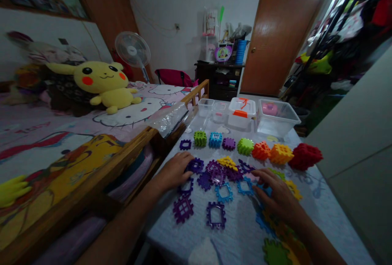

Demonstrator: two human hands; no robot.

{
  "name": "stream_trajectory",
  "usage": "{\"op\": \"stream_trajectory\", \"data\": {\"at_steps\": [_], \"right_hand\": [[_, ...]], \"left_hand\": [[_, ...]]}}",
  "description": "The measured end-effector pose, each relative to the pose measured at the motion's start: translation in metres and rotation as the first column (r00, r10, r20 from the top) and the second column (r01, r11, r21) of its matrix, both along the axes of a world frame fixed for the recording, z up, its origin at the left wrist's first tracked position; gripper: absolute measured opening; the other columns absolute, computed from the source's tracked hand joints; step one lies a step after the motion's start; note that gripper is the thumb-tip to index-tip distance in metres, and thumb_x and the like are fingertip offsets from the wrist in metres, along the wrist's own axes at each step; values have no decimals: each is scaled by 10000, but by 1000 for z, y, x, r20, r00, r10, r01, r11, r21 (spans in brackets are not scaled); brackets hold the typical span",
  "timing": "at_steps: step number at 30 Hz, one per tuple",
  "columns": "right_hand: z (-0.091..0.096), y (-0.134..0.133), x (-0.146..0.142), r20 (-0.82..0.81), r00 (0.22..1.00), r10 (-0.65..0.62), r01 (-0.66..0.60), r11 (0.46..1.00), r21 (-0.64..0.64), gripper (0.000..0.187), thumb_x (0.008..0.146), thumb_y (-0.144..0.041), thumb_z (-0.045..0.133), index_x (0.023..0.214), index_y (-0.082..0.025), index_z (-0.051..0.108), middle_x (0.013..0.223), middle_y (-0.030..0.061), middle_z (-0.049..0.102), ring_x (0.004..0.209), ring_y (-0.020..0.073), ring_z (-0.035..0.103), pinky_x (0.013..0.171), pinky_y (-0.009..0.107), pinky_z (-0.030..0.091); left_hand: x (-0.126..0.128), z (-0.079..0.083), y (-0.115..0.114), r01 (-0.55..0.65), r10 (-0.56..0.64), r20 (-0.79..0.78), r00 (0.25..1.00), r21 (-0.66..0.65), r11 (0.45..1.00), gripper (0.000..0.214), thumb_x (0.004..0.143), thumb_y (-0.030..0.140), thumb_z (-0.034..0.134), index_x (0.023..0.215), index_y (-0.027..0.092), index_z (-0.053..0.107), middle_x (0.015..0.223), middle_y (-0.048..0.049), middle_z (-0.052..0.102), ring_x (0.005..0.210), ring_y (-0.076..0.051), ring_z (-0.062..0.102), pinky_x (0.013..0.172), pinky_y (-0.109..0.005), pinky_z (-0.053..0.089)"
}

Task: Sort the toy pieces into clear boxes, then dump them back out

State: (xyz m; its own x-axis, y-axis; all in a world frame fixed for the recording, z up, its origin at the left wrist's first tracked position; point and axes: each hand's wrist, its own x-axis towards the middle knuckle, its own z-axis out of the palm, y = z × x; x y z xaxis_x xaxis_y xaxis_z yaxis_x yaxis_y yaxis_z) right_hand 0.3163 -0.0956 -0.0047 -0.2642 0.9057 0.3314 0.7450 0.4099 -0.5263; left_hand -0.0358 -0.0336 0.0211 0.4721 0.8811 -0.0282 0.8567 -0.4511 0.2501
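My left hand (176,171) is at the left of the loose pieces, fingers and thumb closed on the edge of a dark purple toothed square tile (196,165). Over the right side, my right hand (275,193) has its fingers apart, close to a blue square frame (245,185) and partly covering other blue pieces. Between the hands lie several purple tiles, a yellow triangle (227,163) and a second blue frame (224,192). Nearer to me are a purple window tile (183,208) and a dark purple frame (216,215). Green and orange pieces lie partly under my right forearm.
Stacks of tiles sorted by colour stand in a row behind, from a green stack (200,139) to a red stack (305,156). Clear plastic boxes, one lidded (241,114), line the table's far end. A wooden bed rail (143,138) borders the left side.
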Motion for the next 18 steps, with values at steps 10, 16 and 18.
{"op": "stream_trajectory", "data": {"at_steps": [10, 16, 18], "right_hand": [[1, -1, -1, -17, 1000, 8, -8, 1000, -10, 275, 909, -331, 538, 1143, -207, 610, 1087, 97, 636, 822, 189, 667, 763, 358, 574], [2, 0, -1, -9, 1000, -6, 6, 999, -32, 285, 904, -333, 543, 1151, -210, 613, 1101, 99, 638, 827, 197, 666, 771, 379, 575], [2, -1, -1, -9, 1000, -4, 3, 999, -38, 288, 908, -337, 539, 1155, -207, 609, 1111, 105, 635, 839, 200, 668, 779, 382, 576]], "left_hand": [[19, 1, 16, 100, -104, -44, 994, -74, 992, 282, 843, 161, 561, 1109, 177, 655, 1153, -99, 675, 1114, -243, 606, 998, -341, 452], [17, 3, 21, 9, -3, 98, 995, -61, 998, 299, 929, 214, 430, 1073, 194, 691, 1095, -81, 726, 1042, -229, 655, 922, -311, 474], [15, 6, 21, -17, 33, 177, 984, -92, 996, 298, 928, 249, 440, 1063, 196, 700, 1081, -70, 735, 1017, -229, 665, 911, -313, 480]]}}
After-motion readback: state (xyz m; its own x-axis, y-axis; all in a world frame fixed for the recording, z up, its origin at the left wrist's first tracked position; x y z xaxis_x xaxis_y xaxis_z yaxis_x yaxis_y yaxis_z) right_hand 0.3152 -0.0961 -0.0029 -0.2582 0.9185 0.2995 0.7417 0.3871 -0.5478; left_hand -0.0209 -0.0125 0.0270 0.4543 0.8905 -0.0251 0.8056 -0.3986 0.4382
